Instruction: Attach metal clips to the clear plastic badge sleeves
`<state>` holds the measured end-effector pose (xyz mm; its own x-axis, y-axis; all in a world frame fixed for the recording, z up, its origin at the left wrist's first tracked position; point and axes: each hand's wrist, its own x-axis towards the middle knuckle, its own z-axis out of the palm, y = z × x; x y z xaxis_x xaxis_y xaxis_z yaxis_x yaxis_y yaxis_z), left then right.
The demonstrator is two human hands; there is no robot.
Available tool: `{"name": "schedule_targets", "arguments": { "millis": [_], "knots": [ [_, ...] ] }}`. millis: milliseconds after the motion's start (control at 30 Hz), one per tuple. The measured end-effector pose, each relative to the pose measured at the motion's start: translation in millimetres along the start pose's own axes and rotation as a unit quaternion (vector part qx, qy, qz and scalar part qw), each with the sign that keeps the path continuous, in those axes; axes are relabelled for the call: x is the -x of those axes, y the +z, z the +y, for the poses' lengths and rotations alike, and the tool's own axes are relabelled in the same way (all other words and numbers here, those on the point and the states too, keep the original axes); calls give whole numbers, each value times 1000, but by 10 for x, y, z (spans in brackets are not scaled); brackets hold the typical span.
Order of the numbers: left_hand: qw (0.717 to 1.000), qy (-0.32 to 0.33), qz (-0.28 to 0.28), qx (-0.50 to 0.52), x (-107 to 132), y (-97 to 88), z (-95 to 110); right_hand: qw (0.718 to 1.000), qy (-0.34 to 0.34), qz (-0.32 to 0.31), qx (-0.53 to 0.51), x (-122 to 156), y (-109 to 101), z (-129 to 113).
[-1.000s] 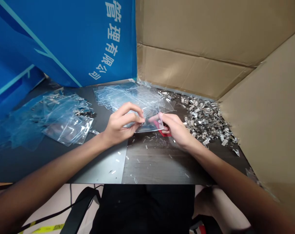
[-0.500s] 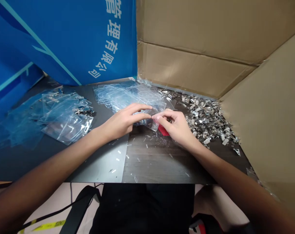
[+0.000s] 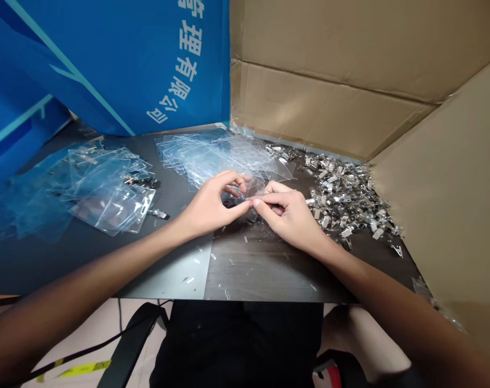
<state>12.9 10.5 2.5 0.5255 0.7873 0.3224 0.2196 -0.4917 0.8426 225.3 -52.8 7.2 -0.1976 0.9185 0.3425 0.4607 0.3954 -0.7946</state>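
Head view looks down on both hands meeting over the middle of a dark table. The left hand has thumb and forefinger curled into a closed pinch, and the right hand reaches across with thumb and forefinger pressed together. Their tips touch on the near edge of one clear sleeve. Whether something small is also caught between the fingers cannot be told.

The sleeve lies low over the table, nearly flat, running from the fingertips away toward the back. It is see-through and partly hidden by the hands, so its outline is faint and its long axis cannot be made out for sure.

Just behind it is a loose stack of sleeves. A spread pile of sleeves lies well to the left, and a heap of metal clips lies near the right hand. Tiny clear scraps dot the table's near part. A blue banner with white characters stands at the back left, and cardboard walls in the back and right.
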Motion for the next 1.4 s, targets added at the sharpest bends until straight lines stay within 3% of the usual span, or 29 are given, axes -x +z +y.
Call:
{"name": "schedule_targets", "arguments": {
  "millis": [167, 400, 533, 667, 800, 900, 1100, 1267, 1400],
  "knots": [
    [1000, 24, 12, -5, 35, 72, 67, 997, -35, 25, 65, 38, 55, -9],
    [986, 85, 60, -130, 137, 183, 33, 996, -2, 60, 69, 53, 86, -48],
    [985, 86, 62, -134, 150, 224, 3, 997, 4, 52, 56, 61, 92, -78],
    [997, 35, 63, -40, 91, 192, -11, 999, -5, 31, 28, 64, 64, -113],
    [994, -33, 94, 54, 17, 92, -74, 998, 56, 14, -11, 55, 11, -107],
    [989, -66, 100, 82, -4, 41, -138, 995, 98, 19, -21, 46, -11, -56],
    [981, -113, 84, 134, 15, 61, -185, 996, 94, 4, -3, 35, -27, -19],
    [975, -133, 80, 157, 9, 65, -129, 996, 76, -47, -3, 23, -60, -38],
    [974, -138, 77, 163, 3, 54, -110, 985, 109, -108, -78, 13, -60, -11]
  ]
}}
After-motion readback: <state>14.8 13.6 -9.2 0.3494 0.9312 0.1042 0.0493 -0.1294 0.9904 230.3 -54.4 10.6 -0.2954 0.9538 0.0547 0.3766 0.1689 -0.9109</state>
